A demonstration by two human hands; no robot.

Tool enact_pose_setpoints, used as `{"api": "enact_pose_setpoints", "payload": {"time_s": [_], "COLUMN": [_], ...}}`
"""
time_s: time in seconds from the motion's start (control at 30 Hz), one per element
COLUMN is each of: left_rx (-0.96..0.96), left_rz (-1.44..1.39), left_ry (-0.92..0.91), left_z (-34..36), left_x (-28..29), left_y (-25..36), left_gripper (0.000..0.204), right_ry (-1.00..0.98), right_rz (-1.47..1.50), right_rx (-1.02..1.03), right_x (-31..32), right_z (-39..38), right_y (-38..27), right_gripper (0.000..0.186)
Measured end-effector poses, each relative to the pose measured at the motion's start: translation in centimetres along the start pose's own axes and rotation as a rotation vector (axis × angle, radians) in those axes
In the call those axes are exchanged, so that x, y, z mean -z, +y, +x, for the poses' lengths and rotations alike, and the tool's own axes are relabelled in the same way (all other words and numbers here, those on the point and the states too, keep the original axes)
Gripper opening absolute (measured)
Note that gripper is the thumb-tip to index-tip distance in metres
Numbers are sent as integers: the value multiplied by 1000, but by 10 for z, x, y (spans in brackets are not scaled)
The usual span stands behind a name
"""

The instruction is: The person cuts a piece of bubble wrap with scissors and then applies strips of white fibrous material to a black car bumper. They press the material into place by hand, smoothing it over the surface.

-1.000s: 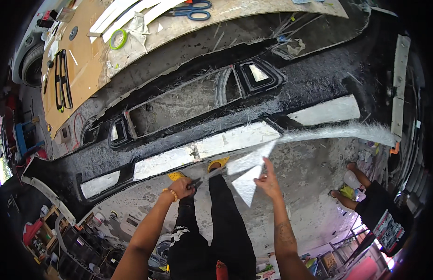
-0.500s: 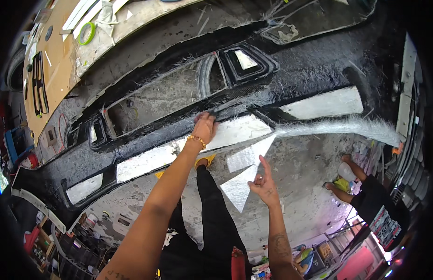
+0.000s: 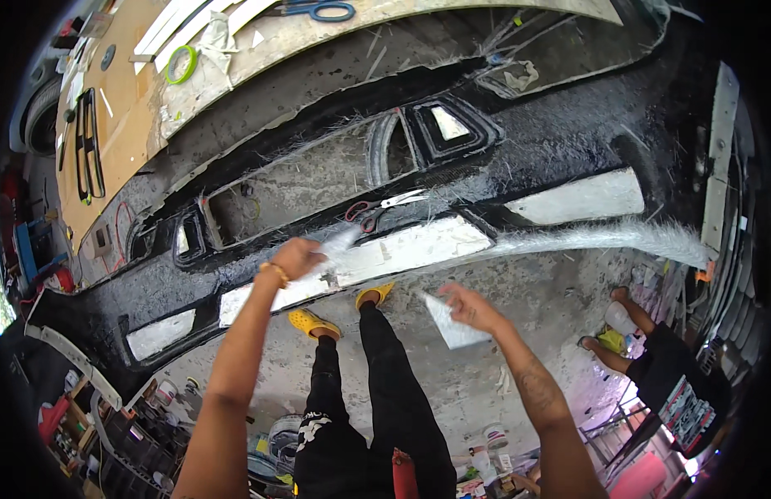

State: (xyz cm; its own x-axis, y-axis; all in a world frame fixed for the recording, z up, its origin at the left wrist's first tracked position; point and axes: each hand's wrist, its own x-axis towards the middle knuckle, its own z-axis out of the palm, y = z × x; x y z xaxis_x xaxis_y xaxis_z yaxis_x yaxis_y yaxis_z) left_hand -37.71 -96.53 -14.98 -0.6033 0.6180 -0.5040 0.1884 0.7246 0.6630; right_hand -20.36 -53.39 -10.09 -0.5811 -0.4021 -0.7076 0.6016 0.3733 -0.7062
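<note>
Long bumper shell [image 3: 518,158] runs left to right ahead of the person, with scissors [image 3: 384,208] lying on it near the middle, just beyond the left hand [image 3: 295,258], which rests on the shell's near edge. Right hand [image 3: 468,306] sits nearer, to the right, off the shell over the floor [image 3: 518,333], a sheet piece [image 3: 452,326] against it. Behind the shell stands a workbench [image 3: 128,125] bearing a tape ring [image 3: 181,64] at left and a second pair of scissors [image 3: 319,10] farther right; another person [image 3: 668,374] crouches on the floor at far right.

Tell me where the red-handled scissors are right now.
In the head view the red-handled scissors lie on the black bumper mould, just above the white strip and up-right of the left hand.
</note>
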Motion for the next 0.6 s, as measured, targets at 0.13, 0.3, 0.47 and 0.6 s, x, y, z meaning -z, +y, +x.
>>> {"api": "enact_pose_setpoints", "payload": {"time_s": [0.13, 0.3, 0.47, 0.6], "left_rx": [336, 495, 542, 490], "left_rz": [-593, -1252, -1858, -1998], "left_ry": [230, 597, 672, 690], "left_z": [-35, -59, -66, -83], "left_x": [43, 11, -70, -98], "left_y": [-2, 23, 64, 98], "left_gripper": [27, 12, 11, 26], "right_ry": [312, 836, 399, 171], "right_rz": [150, -447, 28, -33], "right_rx": [101, 89, 125, 88], "right_x": [48, 51, -57, -92], "right_z": [68, 124, 108, 98], "right_y": [7, -36, -114, -119], "right_gripper": [56, 57, 51, 47]}}
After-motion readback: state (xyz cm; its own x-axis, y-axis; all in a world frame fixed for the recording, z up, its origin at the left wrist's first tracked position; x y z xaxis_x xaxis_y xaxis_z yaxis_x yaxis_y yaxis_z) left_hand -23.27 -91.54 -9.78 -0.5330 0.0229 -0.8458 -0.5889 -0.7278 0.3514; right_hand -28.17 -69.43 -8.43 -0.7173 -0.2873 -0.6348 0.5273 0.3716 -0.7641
